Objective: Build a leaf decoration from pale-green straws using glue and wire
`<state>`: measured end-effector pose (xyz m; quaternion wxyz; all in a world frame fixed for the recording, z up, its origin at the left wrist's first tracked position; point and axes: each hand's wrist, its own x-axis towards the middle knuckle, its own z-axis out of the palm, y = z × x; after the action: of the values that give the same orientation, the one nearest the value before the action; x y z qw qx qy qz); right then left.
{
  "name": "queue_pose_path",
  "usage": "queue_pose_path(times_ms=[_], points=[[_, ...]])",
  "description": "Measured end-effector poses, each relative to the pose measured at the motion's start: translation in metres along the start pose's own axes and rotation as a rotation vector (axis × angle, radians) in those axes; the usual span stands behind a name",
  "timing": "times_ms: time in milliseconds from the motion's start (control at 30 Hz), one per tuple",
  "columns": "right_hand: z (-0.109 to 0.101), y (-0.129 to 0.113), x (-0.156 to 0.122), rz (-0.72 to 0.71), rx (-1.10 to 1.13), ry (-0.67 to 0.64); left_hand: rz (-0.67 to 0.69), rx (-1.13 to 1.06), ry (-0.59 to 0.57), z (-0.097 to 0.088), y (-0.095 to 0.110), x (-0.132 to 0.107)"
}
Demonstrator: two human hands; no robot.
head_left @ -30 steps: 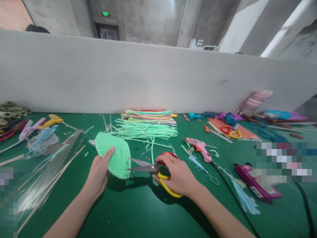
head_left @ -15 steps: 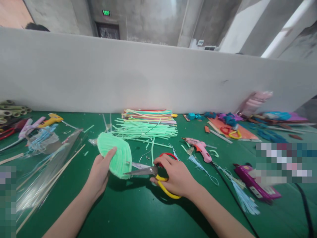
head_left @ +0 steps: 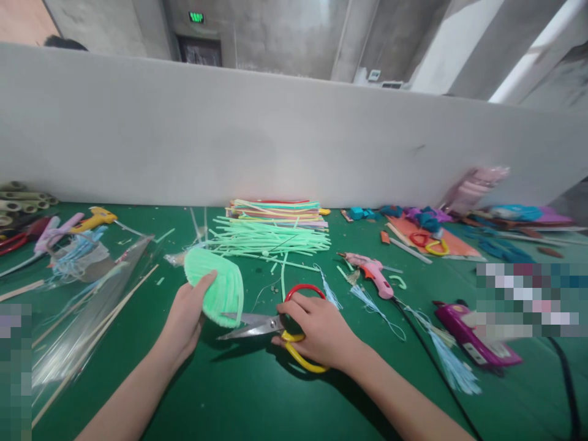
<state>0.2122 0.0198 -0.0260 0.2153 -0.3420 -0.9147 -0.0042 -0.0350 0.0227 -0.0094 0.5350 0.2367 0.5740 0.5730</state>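
Note:
A fuzzy, ribbed mint-green piece [head_left: 223, 285], seemingly built from pipe cleaners laid side by side, is pinched in my left hand [head_left: 186, 315], thumb on its near face. My right hand [head_left: 319, 327] grips scissors [head_left: 257, 324] with one red and one yellow handle loop. Their blades are parted and reach the lower right edge of the green piece, one blade overlapping it and the other below it. Behind the hands lies a loose heap of green pipe cleaners [head_left: 271, 237], with a multicoloured bundle of them [head_left: 275, 209] against the partition.
At right lie a pink glue gun [head_left: 379, 278], blue tassels [head_left: 452, 361], a magenta tool [head_left: 473, 337] and a second pair of scissors [head_left: 436, 246]. Clear plastic film [head_left: 96, 312], thin sticks [head_left: 110, 318] and a yellow glue gun [head_left: 98, 219] are at left. A grey partition [head_left: 275, 135] backs the table.
The scissors have shifted slightly left and down, and their blades have tilted and now sit lower at the green piece's edge. My left hand keeps its hold nearly in place.

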Motion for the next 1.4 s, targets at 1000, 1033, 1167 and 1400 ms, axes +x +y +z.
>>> queue_pose_path(times_ms=[1000, 1033, 1167, 1400], points=[[0.0067, -0.0057, 0.0005, -0.108, -0.117, 0.046, 0.002, 0.017, -0.023, 0.0047, -0.0020, -0.0048], [0.0068, -0.0055, 0.0004, -0.112, -0.117, 0.042, -0.002, 0.022, -0.020, 0.0052, -0.0014, -0.0051], [0.0074, -0.0051, -0.0006, -0.119, -0.117, 0.023, -0.010, 0.018, -0.021, 0.0063, -0.0004, -0.0059], [0.0044, -0.0066, -0.0011, -0.096, -0.117, -0.052, -0.001, -0.002, -0.040, 0.0055, -0.0008, -0.0071]])
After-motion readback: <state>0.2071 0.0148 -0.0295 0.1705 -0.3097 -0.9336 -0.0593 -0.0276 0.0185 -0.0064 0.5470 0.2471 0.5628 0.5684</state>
